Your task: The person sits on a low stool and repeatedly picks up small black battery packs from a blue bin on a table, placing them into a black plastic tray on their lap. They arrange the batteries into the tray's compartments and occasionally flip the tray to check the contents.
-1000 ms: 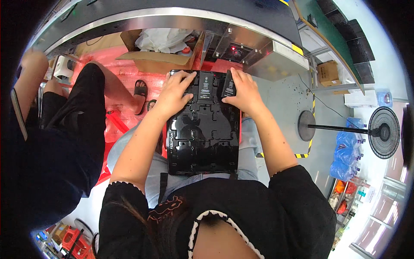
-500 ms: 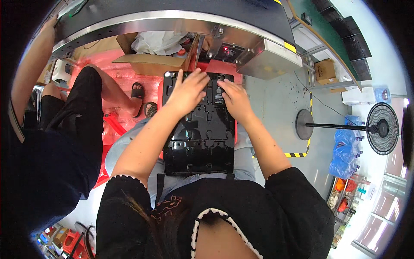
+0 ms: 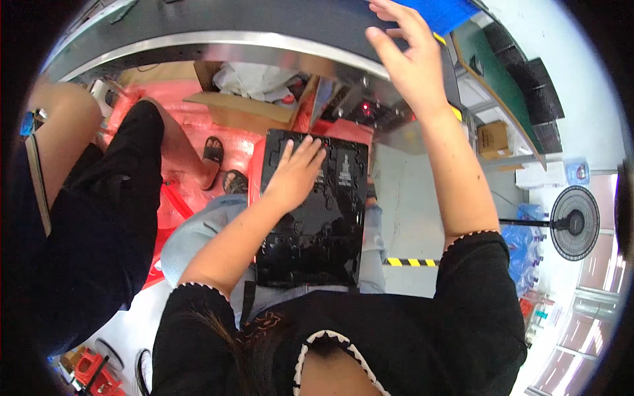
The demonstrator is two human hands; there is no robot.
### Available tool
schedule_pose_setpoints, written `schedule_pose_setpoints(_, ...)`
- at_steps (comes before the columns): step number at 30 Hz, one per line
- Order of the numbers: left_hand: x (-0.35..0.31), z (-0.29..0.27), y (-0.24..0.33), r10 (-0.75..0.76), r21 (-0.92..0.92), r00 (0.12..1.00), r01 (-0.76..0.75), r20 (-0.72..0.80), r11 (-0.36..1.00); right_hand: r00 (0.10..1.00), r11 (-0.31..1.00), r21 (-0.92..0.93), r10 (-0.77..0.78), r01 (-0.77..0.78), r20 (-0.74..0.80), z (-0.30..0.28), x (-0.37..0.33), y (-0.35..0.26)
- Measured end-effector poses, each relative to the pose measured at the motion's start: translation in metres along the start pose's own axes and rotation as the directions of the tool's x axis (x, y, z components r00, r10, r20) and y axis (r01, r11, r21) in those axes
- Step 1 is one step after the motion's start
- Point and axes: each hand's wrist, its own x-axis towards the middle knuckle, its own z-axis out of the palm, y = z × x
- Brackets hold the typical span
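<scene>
A glossy black moulded plastic panel (image 3: 310, 231) with raised ribs and cut-outs lies across my lap. My left hand (image 3: 296, 173) rests flat on its far left part, fingers stretched out and holding nothing. Raised high to the right, my right hand (image 3: 415, 56) is over the edge of the black worktop (image 3: 264, 21), its fingers apart and nothing seen between them. Two pale printed patches show on the panel's far right portion, where no hand covers it.
An open cardboard box (image 3: 241, 112) with white plastic bags stands under the worktop. A seated person in black clothing (image 3: 99, 218) is close on my left. To the right are a standing fan (image 3: 574, 223), blue-wrapped water bottles (image 3: 522, 254) and a green-topped bench (image 3: 492, 79).
My right hand has left the panel and risen up and right over the worktop's edge. My left hand stays on the panel. A blue surface now shows at the far right of the worktop.
</scene>
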Motion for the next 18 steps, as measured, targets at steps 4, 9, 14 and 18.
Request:
schedule_pose_setpoints(4, -0.007, -0.002, -0.003, -0.016, -0.012, 1.000, 0.016, -0.004, 1.000, 0.990, 0.969, -0.235, -0.040, 0.072, 0.139, 0.047, 0.073, 0.057)
schedule_pose_setpoints(9, -0.011, -0.016, -0.005, -0.041, -0.419, 0.974, -0.057, -0.221, 0.906, 0.985, 0.889, -0.458, 0.079, 0.002, 0.156, 0.105, 0.154, 0.131)
schedule_pose_setpoints(14, 0.020, -0.118, -0.029, -0.052, -0.389, 0.756, -0.275, -0.653, 0.879, 0.712, 0.865, -0.470, 0.441, -0.175, 0.546, 0.094, 0.176, 0.124)
schedule_pose_setpoints(18, 0.116, -0.209, -0.128, 0.153, 0.069, 0.492, -0.183, -0.857, 0.981, 0.964, 0.739, -0.631, -0.094, 0.236, 0.251, 0.064, 0.117, 0.086)
